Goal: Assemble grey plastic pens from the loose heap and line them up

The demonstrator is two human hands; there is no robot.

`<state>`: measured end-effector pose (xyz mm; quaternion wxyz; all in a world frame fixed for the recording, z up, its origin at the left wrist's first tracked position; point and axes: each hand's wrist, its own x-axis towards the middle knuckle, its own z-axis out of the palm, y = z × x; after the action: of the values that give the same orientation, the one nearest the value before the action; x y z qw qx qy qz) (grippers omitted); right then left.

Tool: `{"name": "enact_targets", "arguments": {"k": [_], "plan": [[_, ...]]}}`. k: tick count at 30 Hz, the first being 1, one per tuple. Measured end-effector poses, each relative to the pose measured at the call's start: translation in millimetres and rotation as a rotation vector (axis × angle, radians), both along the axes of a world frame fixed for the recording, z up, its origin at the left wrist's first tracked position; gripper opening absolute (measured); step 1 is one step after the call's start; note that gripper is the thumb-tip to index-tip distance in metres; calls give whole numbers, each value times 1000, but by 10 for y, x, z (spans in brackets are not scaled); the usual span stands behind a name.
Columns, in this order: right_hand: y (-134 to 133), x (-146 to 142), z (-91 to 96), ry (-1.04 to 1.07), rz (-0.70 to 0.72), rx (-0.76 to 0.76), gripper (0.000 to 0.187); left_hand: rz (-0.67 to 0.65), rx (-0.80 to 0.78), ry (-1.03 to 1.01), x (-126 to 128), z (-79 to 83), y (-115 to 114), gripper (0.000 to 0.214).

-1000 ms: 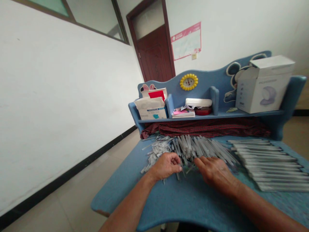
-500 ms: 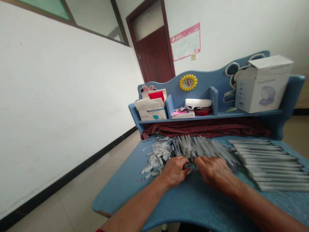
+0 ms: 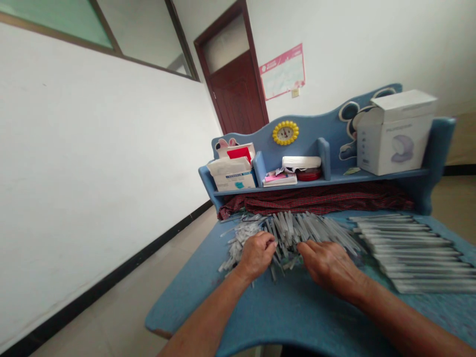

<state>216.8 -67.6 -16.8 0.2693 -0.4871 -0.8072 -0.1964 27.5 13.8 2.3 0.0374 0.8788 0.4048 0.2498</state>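
For the left hand (image 3: 256, 253): curled almost into a fist, knuckles up, and resting on the near left edge of the heap of grey strips (image 3: 308, 229). Cannot tell whether any strip is caught inside the fingers. For the right hand (image 3: 329, 265): open and flat, palm down, fingers stretched toward 11 o'clock, the tips touching the near edge of the same heap. Both near each other, with a few loose strips between them.

The heap itself at 12 o'clock from the hands, spread wide across the middle of the blue desk (image 3: 282, 312). At 9 o'clock of the heap and touching it, a smaller scatter of short pale pieces (image 3: 238, 240). At 3 o'clock of the right hand, apart from it, a tidy stack of long grey sleeves (image 3: 412, 250), laid parallel.

Desk top in matte blue, rounded at the near left corner. Behind the heap, at 12 o'clock, a red checked cloth (image 3: 320, 198) pushed under a blue shelf (image 3: 372, 174). On the shelf, from 10 to 2 o'clock: a box of papers (image 3: 232, 173), pink booklets (image 3: 278, 178), a red round tin (image 3: 310, 173), a white carton (image 3: 394, 134). On the back board, a small yellow clock (image 3: 285, 133).

Around the desk: a white wall (image 3: 92, 148) at 9 o'clock with a black skirting (image 3: 111, 271) along its foot, pale floor tiles (image 3: 122, 307), a dark brown door (image 3: 240, 94) at 11 o'clock, and a pink-edged poster (image 3: 282, 72) just beside it.
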Motion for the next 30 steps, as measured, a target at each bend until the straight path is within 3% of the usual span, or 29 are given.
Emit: {"name": "enact_targets", "arguments": {"k": [9,18,30], "plan": [[-5,-1,39,50,17,22,18,-50,86,453,127,272,34,15],[16,28,38,34,-8,13,18,-230,170,529,210,161,316,22],[48,30,-8,117,32,13,19,-272,212,536,183,161,391,17]]}}
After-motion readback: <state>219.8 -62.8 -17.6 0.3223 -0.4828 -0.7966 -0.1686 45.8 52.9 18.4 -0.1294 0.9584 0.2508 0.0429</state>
